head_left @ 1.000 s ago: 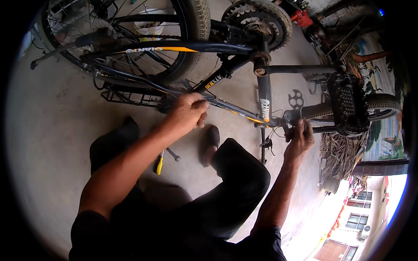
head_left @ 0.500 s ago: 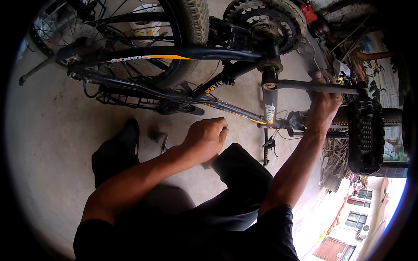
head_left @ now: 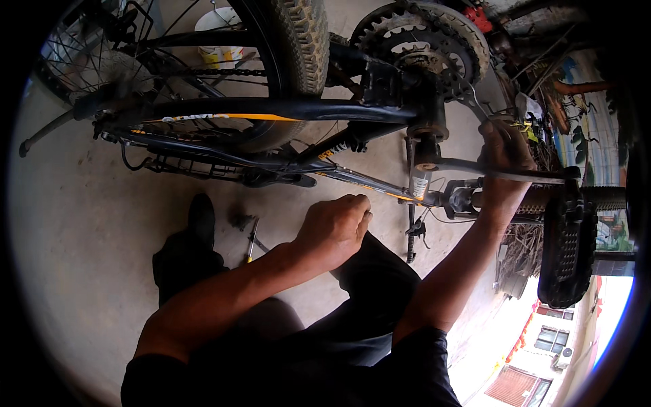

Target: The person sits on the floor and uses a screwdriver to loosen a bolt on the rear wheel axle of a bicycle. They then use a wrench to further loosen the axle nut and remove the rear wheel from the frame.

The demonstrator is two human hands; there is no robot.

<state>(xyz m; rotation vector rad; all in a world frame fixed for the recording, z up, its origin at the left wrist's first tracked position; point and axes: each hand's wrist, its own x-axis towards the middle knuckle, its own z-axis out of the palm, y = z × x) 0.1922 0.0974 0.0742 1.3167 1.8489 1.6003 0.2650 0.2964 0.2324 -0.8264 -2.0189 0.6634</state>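
A black and orange bicycle [head_left: 271, 110] stands upside down before me, its knobby tyre [head_left: 305, 47] and chainrings [head_left: 444, 51] at the top of the view. My right hand [head_left: 505, 152] is closed around a thin, slightly curved metal tool [head_left: 478, 100], whose far end reaches to the chainrings. The crank arm [head_left: 502, 169] crosses in front of that hand and ends at a black pedal [head_left: 571, 237]. My left hand [head_left: 339, 227] is held closed above my knee, apart from the bicycle; whatever its curled fingers hold, if anything, is hidden.
On the floor lie a yellow-handled tool [head_left: 251, 241] and a dark clump [head_left: 239, 220] near my foot. A white bucket [head_left: 220, 41] stands behind the wheel. The handlebar [head_left: 411, 230] rests low beyond my knee. Dry sticks [head_left: 521, 251] are heaped at the right.
The crank arm and pedal sit lower in the view. My right hand has moved slightly down with the tool, and my left hand has shifted a little right and down, still closed.
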